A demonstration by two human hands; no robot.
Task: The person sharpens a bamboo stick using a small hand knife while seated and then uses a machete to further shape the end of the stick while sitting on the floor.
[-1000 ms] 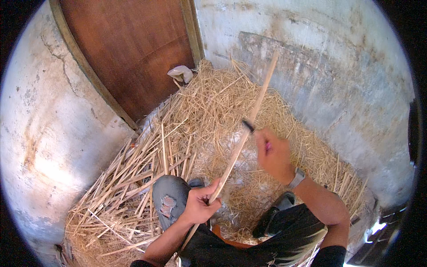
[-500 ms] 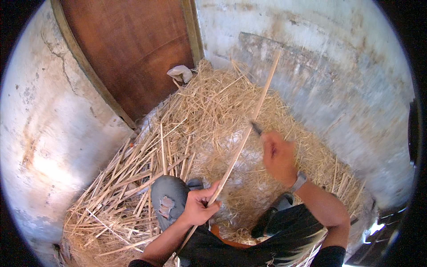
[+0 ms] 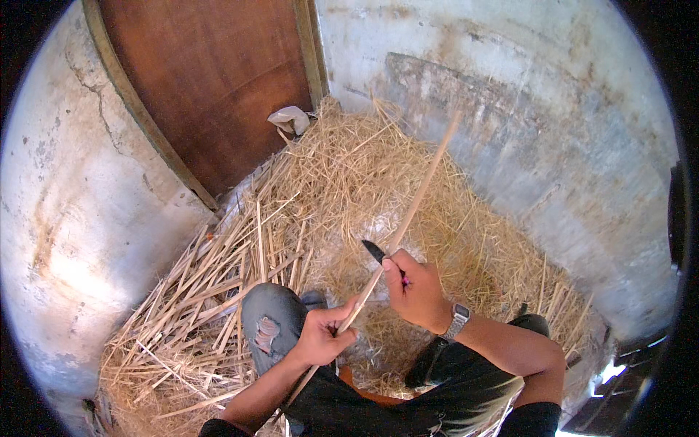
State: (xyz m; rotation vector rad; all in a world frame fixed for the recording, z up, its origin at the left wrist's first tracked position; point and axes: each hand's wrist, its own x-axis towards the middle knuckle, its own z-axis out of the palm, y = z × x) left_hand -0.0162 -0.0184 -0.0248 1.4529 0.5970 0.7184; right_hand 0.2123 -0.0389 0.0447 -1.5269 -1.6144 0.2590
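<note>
My left hand (image 3: 325,336) is closed around the lower part of a long, pale bamboo strip (image 3: 415,200), which slants up and away to the right. Its lower end runs back over my thigh. My right hand (image 3: 419,290) grips a knife, its handle mostly hidden in the fingers. The dark knife blade (image 3: 373,250) points up and left, lying across the strip a little above my left hand. My right thumb is at the strip beside the blade. A grey watch (image 3: 458,321) sits on my right wrist.
Cut strips (image 3: 211,291) lie heaped to my left. Curly shavings (image 3: 357,160) cover the floor ahead and to the right. A brown door (image 3: 211,80) and a pale bag (image 3: 289,119) stand at the back, between stained walls (image 3: 568,131). My torn-kneed leg (image 3: 269,324) is beside my left hand.
My right hand and the knife have come down along the strip toward my left hand. The strip's far tip has dipped slightly. My left hand keeps its hold.
</note>
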